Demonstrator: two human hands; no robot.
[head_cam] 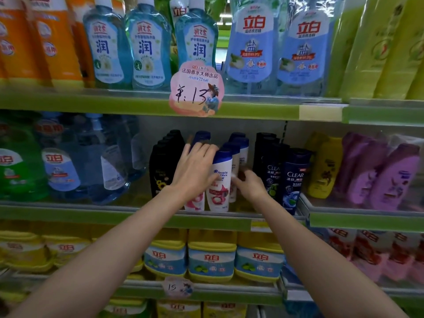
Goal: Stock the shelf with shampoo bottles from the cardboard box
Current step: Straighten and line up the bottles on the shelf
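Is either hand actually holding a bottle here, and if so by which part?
Left hand lies flat, fingers straight, over the white shampoo bottles near the caps; no grip. Right hand reaches in beside them, blurred; whether it holds one cannot be told.

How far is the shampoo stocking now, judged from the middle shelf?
Done: white shampoo bottles already stand in rows on the middle shelf. In hand: the left hand rests on the front bottles; the blurred right hand reaches beside them. Left: unclear, since the cardboard box is out of view.
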